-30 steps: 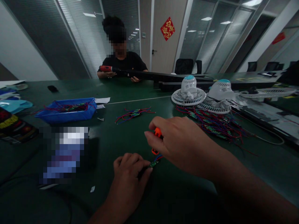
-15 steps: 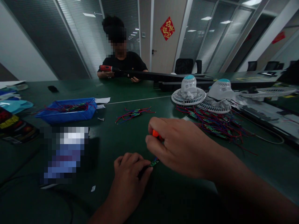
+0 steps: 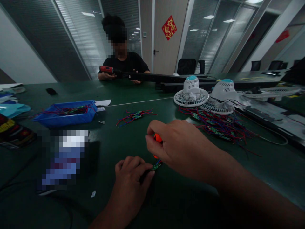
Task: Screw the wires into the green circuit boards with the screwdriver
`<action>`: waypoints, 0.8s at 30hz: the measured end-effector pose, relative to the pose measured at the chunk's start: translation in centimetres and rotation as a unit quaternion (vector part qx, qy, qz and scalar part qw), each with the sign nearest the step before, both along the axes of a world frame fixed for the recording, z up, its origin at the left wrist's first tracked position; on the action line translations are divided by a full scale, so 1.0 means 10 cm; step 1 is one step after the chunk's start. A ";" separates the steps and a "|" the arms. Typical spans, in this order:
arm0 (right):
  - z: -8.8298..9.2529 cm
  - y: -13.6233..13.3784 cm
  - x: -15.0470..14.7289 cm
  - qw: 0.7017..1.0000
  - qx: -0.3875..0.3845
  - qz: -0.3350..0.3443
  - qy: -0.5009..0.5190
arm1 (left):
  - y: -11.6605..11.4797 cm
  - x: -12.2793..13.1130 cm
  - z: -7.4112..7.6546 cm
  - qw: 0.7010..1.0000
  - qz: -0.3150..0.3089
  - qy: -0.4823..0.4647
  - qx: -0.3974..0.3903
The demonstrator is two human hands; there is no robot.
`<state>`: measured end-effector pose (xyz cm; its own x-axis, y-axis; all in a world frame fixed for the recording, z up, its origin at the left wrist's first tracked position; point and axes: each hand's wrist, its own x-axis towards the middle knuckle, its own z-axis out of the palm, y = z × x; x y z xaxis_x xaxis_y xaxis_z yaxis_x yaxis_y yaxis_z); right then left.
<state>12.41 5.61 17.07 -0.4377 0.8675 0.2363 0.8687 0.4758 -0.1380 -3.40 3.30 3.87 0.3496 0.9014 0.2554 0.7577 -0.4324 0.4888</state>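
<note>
One green circuit board (image 3: 156, 166) — probably light, stiff and fragile, best held by its edges — sits at the surface (image 3: 114, 141) in the left hand's (image 3: 133, 176) pinching grip, the right hand (image 3: 177, 144) wrapping an orange tool (image 3: 157, 138).

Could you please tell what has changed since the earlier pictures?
The right hand, gripping an orange tool, shifted slightly: the tool's lower orange part, hidden half a second ago, shows again below the hand. The camera moved a little too. Nothing was taken or released. The left hand still holds the small green circuit board.
</note>
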 end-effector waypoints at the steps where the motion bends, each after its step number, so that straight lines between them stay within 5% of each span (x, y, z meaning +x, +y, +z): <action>1: 0.00 -0.01 0.00 1.000 0.001 0.002 0.000 | 0.00 0.00 0.00 1.000 0.000 0.001 0.001; 12: 0.03 -0.04 0.01 0.999 -0.020 0.033 0.038 | -0.02 0.00 0.01 1.000 -0.001 0.019 0.021; 24: 0.00 0.04 -0.01 1.000 0.004 -0.011 -0.001 | -0.02 0.00 0.01 1.000 -0.003 -0.001 0.003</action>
<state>12.30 5.99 17.07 -0.4191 0.8750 0.2423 0.8792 0.4577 -0.1321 -3.43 3.13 3.97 0.3545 0.8980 0.2606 0.7545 -0.4394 0.4876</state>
